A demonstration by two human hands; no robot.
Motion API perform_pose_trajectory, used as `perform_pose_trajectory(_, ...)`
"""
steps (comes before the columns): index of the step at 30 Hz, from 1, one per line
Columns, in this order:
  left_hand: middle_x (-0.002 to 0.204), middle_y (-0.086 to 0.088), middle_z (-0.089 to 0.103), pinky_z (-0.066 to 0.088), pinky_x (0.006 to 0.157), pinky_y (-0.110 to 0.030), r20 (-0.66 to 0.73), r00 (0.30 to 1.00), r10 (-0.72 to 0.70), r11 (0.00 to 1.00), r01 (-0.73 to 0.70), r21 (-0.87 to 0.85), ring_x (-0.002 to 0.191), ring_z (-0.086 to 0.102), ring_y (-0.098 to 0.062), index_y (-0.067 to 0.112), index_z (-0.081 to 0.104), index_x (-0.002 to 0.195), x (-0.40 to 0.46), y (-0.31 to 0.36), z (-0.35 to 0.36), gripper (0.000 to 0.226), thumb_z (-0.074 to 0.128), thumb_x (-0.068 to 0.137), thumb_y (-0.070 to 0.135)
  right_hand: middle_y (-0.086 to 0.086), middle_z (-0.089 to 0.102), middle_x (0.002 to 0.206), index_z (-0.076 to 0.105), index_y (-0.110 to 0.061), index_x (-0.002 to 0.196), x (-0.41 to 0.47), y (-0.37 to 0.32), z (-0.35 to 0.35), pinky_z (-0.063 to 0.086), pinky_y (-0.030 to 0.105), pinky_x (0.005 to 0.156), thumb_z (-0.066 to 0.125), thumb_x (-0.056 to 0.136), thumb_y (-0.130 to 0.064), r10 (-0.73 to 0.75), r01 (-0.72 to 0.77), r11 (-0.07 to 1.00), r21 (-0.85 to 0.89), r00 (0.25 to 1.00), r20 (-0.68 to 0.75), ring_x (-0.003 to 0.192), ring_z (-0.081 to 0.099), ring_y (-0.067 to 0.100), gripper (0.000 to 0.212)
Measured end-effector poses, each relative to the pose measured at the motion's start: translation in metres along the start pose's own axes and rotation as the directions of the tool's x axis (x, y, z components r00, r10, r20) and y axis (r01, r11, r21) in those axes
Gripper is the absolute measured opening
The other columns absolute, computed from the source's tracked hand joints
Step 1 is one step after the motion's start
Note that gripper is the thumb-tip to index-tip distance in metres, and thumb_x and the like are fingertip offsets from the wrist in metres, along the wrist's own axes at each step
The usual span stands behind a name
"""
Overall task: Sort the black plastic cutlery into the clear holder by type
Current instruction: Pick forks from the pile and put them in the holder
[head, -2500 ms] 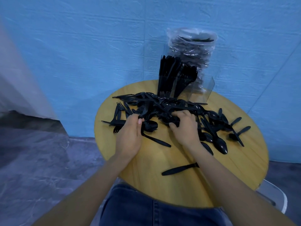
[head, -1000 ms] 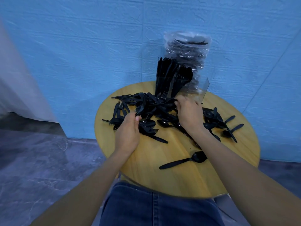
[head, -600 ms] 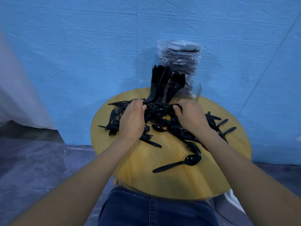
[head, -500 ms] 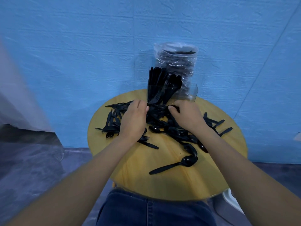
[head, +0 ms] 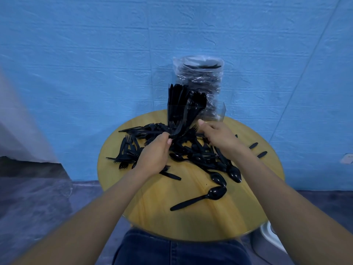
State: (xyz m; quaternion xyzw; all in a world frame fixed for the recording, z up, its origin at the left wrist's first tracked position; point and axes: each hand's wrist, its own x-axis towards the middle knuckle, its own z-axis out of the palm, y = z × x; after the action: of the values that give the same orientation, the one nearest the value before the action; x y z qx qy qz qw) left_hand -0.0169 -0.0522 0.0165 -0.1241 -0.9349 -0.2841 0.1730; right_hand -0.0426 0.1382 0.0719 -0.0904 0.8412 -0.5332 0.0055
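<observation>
A heap of black plastic cutlery (head: 193, 150) covers the far half of the round wooden table (head: 191, 222). The clear holder (head: 214, 113) stands at the back; its left compartments hold upright knives and forks (head: 181, 100), and its right one looks empty. My left hand (head: 154, 155) grips a small bunch of black pieces (head: 177, 131) that slants up toward the holder. My right hand (head: 215, 134) hovers over the heap just before the holder, fingers curled down into it; whether they hold a piece is hidden. A lone spoon (head: 198, 199) lies nearest me.
A clear plastic bag of more black cutlery (head: 198, 77) stands behind the holder against the blue wall. Forks (head: 126, 148) lie at the left, spoons (head: 235, 173) at the right. Part of a white object (head: 267, 236) shows beyond the table's lower right edge.
Both hands have moved from the near side of the heap toward the holder. My left hand now holds a bunch of pieces raised off the heap. The view has shifted slightly.
</observation>
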Motion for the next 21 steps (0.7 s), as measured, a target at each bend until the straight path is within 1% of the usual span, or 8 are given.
perform_pose_trajectory(2,0.076,-0.001,0.047,0.035,0.057,-0.033,0.04,0.999,-0.036,0.987,0.042,-0.155,0.066,0.046,-0.017,0.009,0.043,0.093,-0.001,0.004,-0.003,0.026,0.027,0.102,0.028,-0.01,0.035,0.066,0.062,-0.011,0.086,0.002,0.0,0.003,0.035,0.023,0.065,0.04,0.099,-0.041,0.091,-0.091,0.967,0.24,0.996,0.014,0.061,0.035,0.008,0.039)
perform_pose_trajectory(4,0.083,-0.009,0.053,0.041,0.064,-0.036,0.081,0.996,-0.031,0.966,0.051,-0.253,0.074,0.051,-0.022,0.005,0.045,0.099,-0.001,0.011,-0.005,0.032,0.027,0.102,0.031,-0.003,0.035,0.066,0.061,-0.01,0.086,0.002,-0.001,0.011,0.032,0.025,0.06,0.04,0.1,-0.037,0.161,-0.157,0.855,0.495,0.986,0.035,0.06,0.031,0.011,0.036)
perform_pose_trajectory(6,0.078,-0.004,0.049,0.037,0.058,-0.025,0.123,0.992,-0.006,0.951,0.044,-0.307,0.067,0.046,-0.015,0.006,0.044,0.099,-0.001,0.019,-0.003,0.03,0.028,0.101,0.031,-0.001,0.047,0.064,0.061,-0.011,0.081,0.0,-0.004,0.025,0.033,0.024,0.057,0.04,0.102,-0.031,0.178,-0.154,0.727,0.669,0.984,0.033,0.059,0.034,0.01,0.036)
perform_pose_trajectory(8,0.073,0.002,0.042,0.032,0.052,-0.019,0.14,0.99,0.012,0.948,0.034,-0.316,0.062,0.038,-0.009,0.008,0.042,0.096,0.0,0.025,0.001,0.025,0.029,0.102,0.028,0.0,0.061,0.068,0.061,-0.012,0.08,-0.002,-0.011,0.037,0.039,0.025,0.062,0.037,0.103,-0.027,0.175,-0.108,0.606,0.788,0.985,0.0,0.061,0.046,0.012,0.036)
perform_pose_trajectory(11,0.075,-0.001,0.041,0.031,0.051,-0.019,0.094,0.996,0.008,0.968,0.016,-0.251,0.061,0.035,-0.008,0.008,0.039,0.086,0.002,0.028,0.004,0.022,0.032,0.102,0.022,0.01,0.066,0.08,0.06,-0.005,0.085,0.0,-0.016,0.045,0.051,0.033,0.08,0.035,0.103,-0.026,0.199,-0.077,0.379,0.922,0.98,0.0,0.076,0.062,0.021,0.038)
perform_pose_trajectory(14,0.073,0.001,0.041,0.032,0.05,-0.018,0.074,0.997,-0.005,0.98,0.019,-0.196,0.059,0.036,-0.008,0.008,0.038,0.085,0.005,0.031,0.006,0.021,0.032,0.102,0.019,0.015,0.064,0.094,0.058,-0.001,0.094,0.001,-0.016,0.05,0.052,0.037,0.083,0.035,0.103,-0.029,0.243,-0.106,0.217,0.97,0.969,0.051,0.088,0.061,0.025,0.037)
perform_pose_trajectory(17,0.072,0.002,0.047,0.036,0.051,-0.02,0.143,0.99,-0.018,0.981,0.045,-0.191,0.061,0.046,-0.011,0.01,0.036,0.089,0.004,0.033,0.01,0.018,0.029,0.103,0.02,0.011,0.063,0.09,0.059,-0.005,0.086,0.002,-0.012,0.055,0.05,0.034,0.081,0.032,0.103,-0.033,0.263,-0.109,0.199,0.974,0.963,0.054,0.086,0.062,0.02,0.042)
perform_pose_trajectory(21,0.07,0.002,0.054,0.043,0.055,-0.02,0.237,0.97,-0.051,0.951,0.119,-0.284,0.059,0.051,-0.01,0.012,0.039,0.089,0.002,0.036,0.011,0.021,0.027,0.103,0.021,0.012,0.065,0.093,0.06,-0.006,0.097,0.002,-0.003,0.054,0.046,0.032,0.087,0.027,0.101,-0.045,0.179,-0.058,0.266,0.962,0.984,0.01,0.088,0.063,0.021,0.051)
